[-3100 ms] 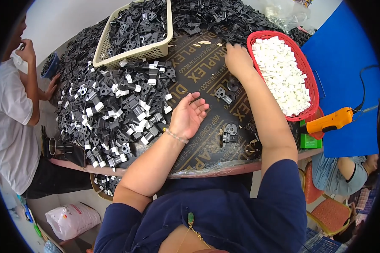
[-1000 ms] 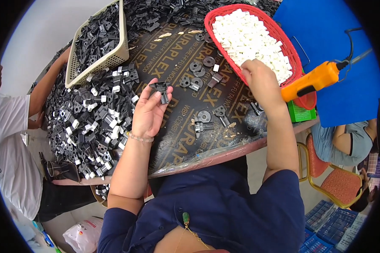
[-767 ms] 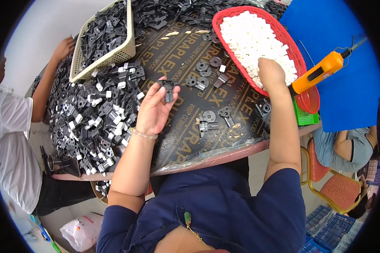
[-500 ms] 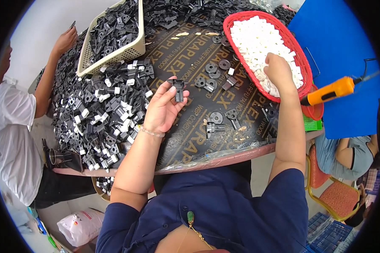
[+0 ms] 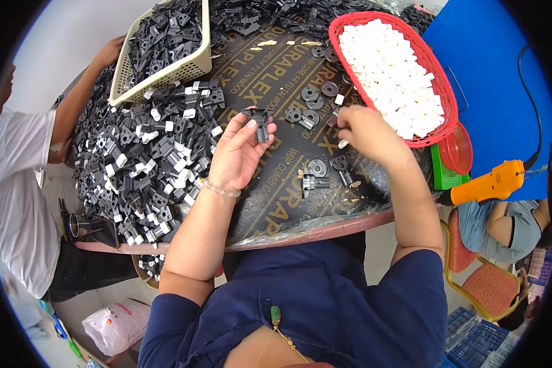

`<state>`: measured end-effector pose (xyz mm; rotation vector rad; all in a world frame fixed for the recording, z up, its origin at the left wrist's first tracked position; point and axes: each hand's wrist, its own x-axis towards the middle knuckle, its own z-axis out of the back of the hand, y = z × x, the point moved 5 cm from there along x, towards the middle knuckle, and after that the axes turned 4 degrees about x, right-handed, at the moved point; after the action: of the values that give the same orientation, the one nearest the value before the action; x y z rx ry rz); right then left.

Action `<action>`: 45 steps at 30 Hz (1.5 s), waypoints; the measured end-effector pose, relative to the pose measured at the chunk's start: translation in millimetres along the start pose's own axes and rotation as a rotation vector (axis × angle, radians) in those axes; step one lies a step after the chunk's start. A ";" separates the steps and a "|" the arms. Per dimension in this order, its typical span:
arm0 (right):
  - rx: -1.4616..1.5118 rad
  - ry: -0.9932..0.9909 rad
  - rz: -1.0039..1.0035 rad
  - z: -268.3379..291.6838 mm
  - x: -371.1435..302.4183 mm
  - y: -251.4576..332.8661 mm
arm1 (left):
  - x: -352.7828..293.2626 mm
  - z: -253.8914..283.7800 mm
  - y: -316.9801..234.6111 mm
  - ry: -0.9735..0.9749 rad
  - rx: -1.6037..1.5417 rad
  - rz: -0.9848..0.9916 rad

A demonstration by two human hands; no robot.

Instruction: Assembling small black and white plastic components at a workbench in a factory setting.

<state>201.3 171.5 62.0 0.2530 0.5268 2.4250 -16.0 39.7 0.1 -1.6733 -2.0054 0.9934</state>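
Between the fingers and thumb of my left hand (image 5: 236, 153) is a black plastic fitting (image 5: 262, 130) with a flat flange at the top and a tube pointing down. To its right, my right hand (image 5: 374, 136) pinches a small white plastic piece (image 5: 343, 144), which pokes out below the fingertips. Just behind those fingers lies a black fitting with a white cap (image 5: 339, 99), partly hidden by the hand. Beyond it is a red basket (image 5: 449, 113) full of small white pieces (image 5: 389, 73). Several black discs (image 5: 310, 93) and loose black fittings (image 5: 314, 183) rest on the dark tabletop.
At left, black fittings with white caps (image 5: 159, 153) form a heap beside a cream basket (image 5: 202, 61) of black parts. Another person's arm (image 5: 83, 83) reaches in there. An orange-handled power tool (image 5: 487, 184) hangs at right, near a red bowl (image 5: 457, 150) and green tray (image 5: 443, 172).
My right hand has come out of the red basket, toward the left and nearer, with a white piece in its fingers. My left hand stays nearly still. The orange tool has swung lower.
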 end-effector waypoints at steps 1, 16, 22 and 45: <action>0.002 0.002 0.001 6.4 0.9 1.9 | -0.4 1.0 0.1 -0.003 0.000 0.000; -0.335 -0.085 -0.094 -13.3 30.1 22.4 | 1.0 4.1 0.8 -0.030 -0.069 0.022; -0.197 -0.074 0.317 -42.8 57.3 45.6 | 2.8 6.6 2.5 -0.011 -0.069 0.026; 0.458 -0.326 0.458 -26.8 36.5 66.8 | -9.2 -20.4 4.6 0.122 0.061 0.041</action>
<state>128.2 138.1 68.4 1.0431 0.9491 2.5786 2.9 37.1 12.6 -1.7063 -1.8519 0.9329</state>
